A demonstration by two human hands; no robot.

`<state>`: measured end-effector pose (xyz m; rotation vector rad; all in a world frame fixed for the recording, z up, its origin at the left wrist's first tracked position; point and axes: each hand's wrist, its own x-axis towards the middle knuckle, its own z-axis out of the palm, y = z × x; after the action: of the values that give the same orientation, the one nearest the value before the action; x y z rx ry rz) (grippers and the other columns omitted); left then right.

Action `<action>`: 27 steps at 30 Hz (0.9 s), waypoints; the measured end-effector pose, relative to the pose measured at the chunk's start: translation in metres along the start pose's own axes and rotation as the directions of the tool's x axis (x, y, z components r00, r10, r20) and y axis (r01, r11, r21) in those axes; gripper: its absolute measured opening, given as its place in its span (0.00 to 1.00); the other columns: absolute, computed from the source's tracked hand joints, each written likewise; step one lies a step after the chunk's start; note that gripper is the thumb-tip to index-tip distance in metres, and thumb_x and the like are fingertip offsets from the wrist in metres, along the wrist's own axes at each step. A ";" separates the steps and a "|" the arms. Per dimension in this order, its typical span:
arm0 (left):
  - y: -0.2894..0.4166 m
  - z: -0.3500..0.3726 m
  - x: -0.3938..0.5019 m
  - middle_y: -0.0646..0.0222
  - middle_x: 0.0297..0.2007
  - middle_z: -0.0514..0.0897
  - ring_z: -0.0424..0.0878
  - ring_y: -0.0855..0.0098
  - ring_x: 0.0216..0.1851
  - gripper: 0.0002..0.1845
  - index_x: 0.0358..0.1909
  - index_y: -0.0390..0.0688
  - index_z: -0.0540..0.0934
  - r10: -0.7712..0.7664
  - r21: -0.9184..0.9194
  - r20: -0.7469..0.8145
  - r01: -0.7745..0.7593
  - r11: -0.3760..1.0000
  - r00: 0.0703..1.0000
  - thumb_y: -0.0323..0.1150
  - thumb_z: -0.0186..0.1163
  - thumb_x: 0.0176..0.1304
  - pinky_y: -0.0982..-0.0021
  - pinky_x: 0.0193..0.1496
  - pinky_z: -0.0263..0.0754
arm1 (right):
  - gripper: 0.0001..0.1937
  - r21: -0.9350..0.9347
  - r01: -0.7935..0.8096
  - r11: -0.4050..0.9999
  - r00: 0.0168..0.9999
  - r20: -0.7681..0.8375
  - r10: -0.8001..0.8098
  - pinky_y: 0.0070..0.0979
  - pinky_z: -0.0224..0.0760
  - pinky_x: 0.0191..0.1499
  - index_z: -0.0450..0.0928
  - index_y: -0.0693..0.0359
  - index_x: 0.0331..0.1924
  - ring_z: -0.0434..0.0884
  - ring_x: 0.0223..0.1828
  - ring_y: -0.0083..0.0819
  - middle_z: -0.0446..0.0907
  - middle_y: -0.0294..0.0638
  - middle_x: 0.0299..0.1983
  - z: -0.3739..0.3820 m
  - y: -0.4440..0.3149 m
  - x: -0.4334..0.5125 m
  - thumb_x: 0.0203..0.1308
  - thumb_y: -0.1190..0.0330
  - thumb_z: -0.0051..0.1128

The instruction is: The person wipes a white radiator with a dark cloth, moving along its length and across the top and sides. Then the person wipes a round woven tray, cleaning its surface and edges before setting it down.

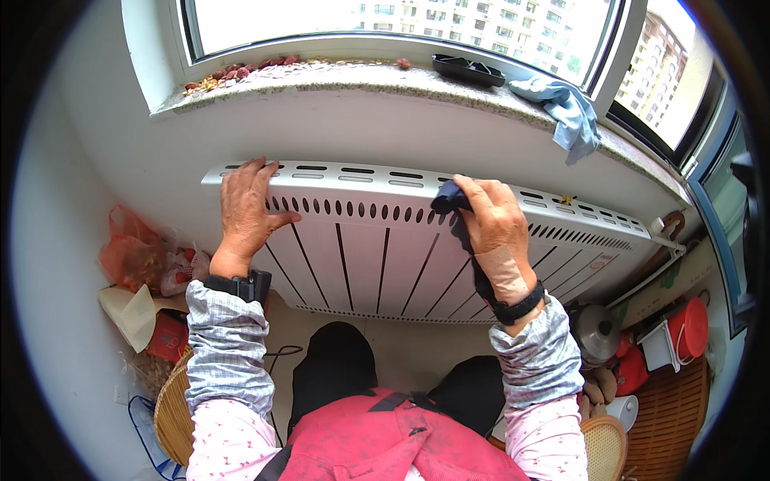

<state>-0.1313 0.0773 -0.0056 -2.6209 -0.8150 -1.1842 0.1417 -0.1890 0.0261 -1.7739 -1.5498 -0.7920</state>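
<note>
A white panel radiator [367,252] with slotted top and front stands below the window. My left hand [248,213] rests on its top left end, fingers over the upper edge and thumb spread across the front holes; it holds nothing. My right hand [494,219] grips a dark navy cloth [450,197] at the radiator's top edge, right of its middle. Part of the cloth hangs down the front beside my wrist. The palm side of my right hand is hidden.
On the granite sill [361,81] lie dried red fruits [240,72], seeds, a black plastic tray [469,70] and a light blue cloth [562,111]. Bags [135,252] fill the left corner. A lidded metal pot [592,337], a red bucket [692,327] and a wicker basket [668,409] stand right.
</note>
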 end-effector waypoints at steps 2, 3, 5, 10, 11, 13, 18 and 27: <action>0.000 -0.001 0.000 0.63 0.64 0.76 0.68 0.58 0.68 0.48 0.61 0.46 0.77 0.004 0.008 -0.001 -0.004 1.000 1.000 0.43 0.84 0.29 0.54 0.72 0.58 | 0.25 0.003 -0.036 0.999 0.998 0.052 0.036 0.37 0.76 0.51 0.80 0.54 0.56 0.81 0.49 0.48 0.82 0.44 0.45 -0.010 0.004 0.002 0.51 0.79 0.66; 0.000 -0.001 0.000 0.64 0.64 0.76 0.68 0.58 0.68 0.48 0.61 0.46 0.77 0.009 0.010 0.003 -0.010 1.000 1.000 0.43 0.84 0.29 0.54 0.72 0.58 | 0.25 0.007 -0.024 1.000 0.997 0.074 0.023 0.36 0.76 0.51 0.80 0.54 0.56 0.81 0.49 0.47 0.82 0.43 0.45 -0.017 0.009 0.001 0.51 0.78 0.66; -0.001 -0.001 0.000 0.64 0.64 0.76 0.68 0.59 0.68 0.48 0.61 0.46 0.77 0.015 0.013 0.004 -0.015 1.000 1.000 0.43 0.84 0.29 0.55 0.72 0.58 | 0.24 0.005 -0.055 0.998 0.994 0.091 0.054 0.35 0.76 0.52 0.80 0.54 0.56 0.82 0.49 0.47 0.83 0.44 0.46 -0.037 0.027 -0.006 0.52 0.77 0.67; -0.001 0.000 -0.001 0.64 0.64 0.76 0.68 0.59 0.68 0.48 0.61 0.46 0.77 0.017 0.001 -0.015 -0.017 1.000 1.000 0.43 0.84 0.29 0.55 0.71 0.58 | 0.25 0.056 -0.197 0.979 0.980 0.053 0.194 0.32 0.76 0.54 0.82 0.56 0.55 0.83 0.50 0.45 0.83 0.45 0.48 -0.052 0.047 -0.020 0.50 0.82 0.66; -0.001 0.000 -0.001 0.65 0.64 0.76 0.68 0.59 0.68 0.48 0.61 0.46 0.77 0.003 0.016 0.002 -0.003 1.000 1.000 0.43 0.84 0.29 0.56 0.71 0.59 | 0.25 0.067 -0.179 0.982 0.983 0.044 0.176 0.33 0.76 0.52 0.82 0.55 0.54 0.83 0.49 0.45 0.83 0.44 0.47 -0.047 0.044 -0.018 0.49 0.82 0.66; -0.001 0.000 -0.001 0.65 0.64 0.76 0.68 0.59 0.68 0.49 0.61 0.46 0.77 0.005 0.021 -0.001 -0.004 1.000 1.000 0.42 0.84 0.29 0.56 0.70 0.59 | 0.24 0.081 -0.157 0.984 0.988 0.021 0.156 0.36 0.77 0.49 0.82 0.53 0.52 0.83 0.47 0.45 0.83 0.41 0.44 -0.035 0.031 -0.010 0.48 0.80 0.67; 0.000 -0.002 0.000 0.62 0.65 0.75 0.68 0.57 0.68 0.49 0.62 0.46 0.76 0.010 0.002 0.010 -0.010 1.000 1.000 0.41 0.84 0.30 0.55 0.70 0.59 | 0.23 0.079 -0.053 0.995 0.998 0.044 0.049 0.36 0.77 0.49 0.81 0.54 0.53 0.83 0.48 0.46 0.83 0.42 0.45 -0.016 0.000 0.002 0.50 0.79 0.68; 0.001 -0.003 0.001 0.63 0.65 0.74 0.66 0.58 0.68 0.50 0.64 0.46 0.76 -0.019 0.015 0.058 0.018 1.000 0.998 0.45 0.84 0.32 0.54 0.72 0.56 | 0.25 0.002 -0.287 0.958 0.958 -0.027 0.287 0.36 0.73 0.57 0.79 0.55 0.57 0.81 0.53 0.47 0.81 0.46 0.51 -0.072 0.095 -0.058 0.53 0.78 0.66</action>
<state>-0.1324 0.0760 -0.0032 -2.6532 -0.8567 -1.1079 0.2266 -0.2901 0.0169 -1.9247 -1.2352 -0.6712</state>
